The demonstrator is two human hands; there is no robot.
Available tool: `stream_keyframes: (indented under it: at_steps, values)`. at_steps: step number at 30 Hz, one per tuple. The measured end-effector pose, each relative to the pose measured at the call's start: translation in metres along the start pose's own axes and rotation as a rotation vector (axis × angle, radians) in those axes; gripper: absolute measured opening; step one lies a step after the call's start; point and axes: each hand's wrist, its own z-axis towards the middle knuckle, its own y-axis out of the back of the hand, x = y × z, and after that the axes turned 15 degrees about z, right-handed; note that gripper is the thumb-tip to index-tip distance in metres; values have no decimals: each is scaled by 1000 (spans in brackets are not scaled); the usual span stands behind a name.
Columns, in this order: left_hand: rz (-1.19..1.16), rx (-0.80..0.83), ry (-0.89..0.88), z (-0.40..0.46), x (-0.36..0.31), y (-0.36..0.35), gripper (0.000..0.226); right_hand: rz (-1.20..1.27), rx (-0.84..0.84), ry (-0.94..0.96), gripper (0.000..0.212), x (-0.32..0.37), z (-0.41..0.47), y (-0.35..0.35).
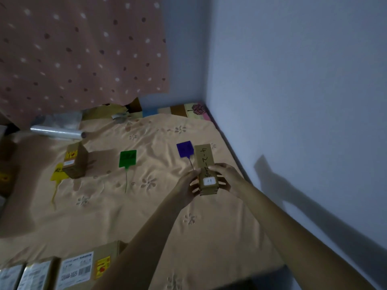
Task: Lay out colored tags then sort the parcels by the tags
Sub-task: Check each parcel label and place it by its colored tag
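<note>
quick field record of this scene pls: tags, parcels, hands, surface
surface: orange floral bedsheet
tags: yellow tag, green tag, purple tag, laid in a row
sorted parcel: cardboard box standing on the yellow tag
held parcel: long box beside the purple tag
left hand: grips the long box
right hand: grips the long box
waiting: labelled parcels, near edge

Both arms outstretched; left hand (187, 185), right hand (227, 177) gripping parcel (206, 164).

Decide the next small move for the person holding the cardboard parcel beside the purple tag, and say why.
Probably set the cardboard parcel down and let go: both the left hand and right hand grip it right beside the purple tag.
</note>
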Motion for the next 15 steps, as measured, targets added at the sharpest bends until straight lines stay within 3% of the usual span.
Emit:
stream_keyframes:
  at_steps: [4,10,15]
  values:
    - [24,-46,11,44,-7,-1,47,9,-29,-23,41,13,38,8]
    - [159,-186,53,101,-10,8,16,-2,-104,-54,34,21,104,10]
    - [88,-244,37,162,-9,18,35,-39,-98,-75,28,25,172,9]
